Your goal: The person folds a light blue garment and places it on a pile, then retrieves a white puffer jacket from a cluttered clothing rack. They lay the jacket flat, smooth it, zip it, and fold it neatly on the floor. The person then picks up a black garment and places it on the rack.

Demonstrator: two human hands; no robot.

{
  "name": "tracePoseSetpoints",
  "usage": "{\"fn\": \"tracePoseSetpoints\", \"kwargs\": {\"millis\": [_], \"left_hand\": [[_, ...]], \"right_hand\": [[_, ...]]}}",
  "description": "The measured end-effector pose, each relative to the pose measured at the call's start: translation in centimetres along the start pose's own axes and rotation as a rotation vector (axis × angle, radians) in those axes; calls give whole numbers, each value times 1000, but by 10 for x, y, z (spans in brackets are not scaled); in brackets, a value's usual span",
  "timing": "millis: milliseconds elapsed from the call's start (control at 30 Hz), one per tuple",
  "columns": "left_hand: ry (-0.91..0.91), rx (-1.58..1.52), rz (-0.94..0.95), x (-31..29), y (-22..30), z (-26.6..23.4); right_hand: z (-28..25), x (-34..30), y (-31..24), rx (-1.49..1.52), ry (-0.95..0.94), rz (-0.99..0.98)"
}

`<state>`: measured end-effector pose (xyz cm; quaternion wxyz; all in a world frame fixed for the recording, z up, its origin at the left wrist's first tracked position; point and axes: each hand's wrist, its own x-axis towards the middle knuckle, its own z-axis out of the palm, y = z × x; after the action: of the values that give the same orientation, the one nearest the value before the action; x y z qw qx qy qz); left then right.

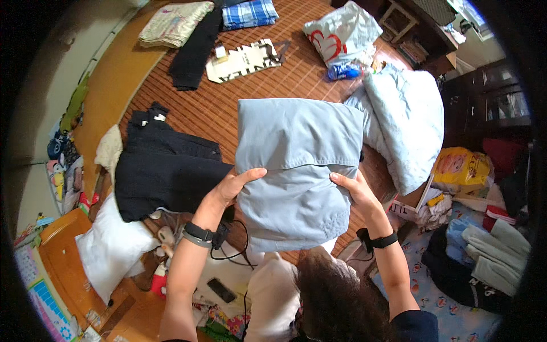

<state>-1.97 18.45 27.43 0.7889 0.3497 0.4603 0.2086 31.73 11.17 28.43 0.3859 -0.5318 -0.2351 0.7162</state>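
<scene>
As hands [231, 185] [359, 192] hold cloth [296, 199] edges—bare mat [196, 111] shows.

Printed matter, entries:

1. Flat white bag or sheet [246, 64], toward the far edge of the brown striped mat [302, 85]: large black block lettering, partly covered.
2. White plastic bag [348, 40], at the mat's far right corner: red curved emblem, creased.
3. Yellow bag [466, 171], beyond the mat's right edge: coloured picture with printing, too distorted to make out.
4. White box [402, 210], just off the right edge: dark characters, fragment only.
5. Blue-panelled chart [48, 308], beyond the near left corner: marks too small.
</scene>
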Motion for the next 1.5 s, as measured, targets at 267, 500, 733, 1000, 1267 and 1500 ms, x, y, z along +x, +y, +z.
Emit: {"fn": "tracePoseSetpoints", "kwargs": {"millis": [267,500,733,1000,1267,1500], "left_hand": [[128,162,-82,-219,186,93],[20,-56,215,-425,383,157],[232,27,408,-544,415,128],[444,-44,548,-627,405,87],[733,-169,583,-608,447,25],[830,-322,693,-501,548,-66]], "right_hand": [[100,-188,-197,-164,-114,-175],[233,-330,-370,-45,-134,-77],[325,-349,-405,15,-461,-141],[461,-314,-424,-61,-513,-83],[553,-221,-493,-270,-606,-94],[618,-76,-608,-367,-673,-95]]}}
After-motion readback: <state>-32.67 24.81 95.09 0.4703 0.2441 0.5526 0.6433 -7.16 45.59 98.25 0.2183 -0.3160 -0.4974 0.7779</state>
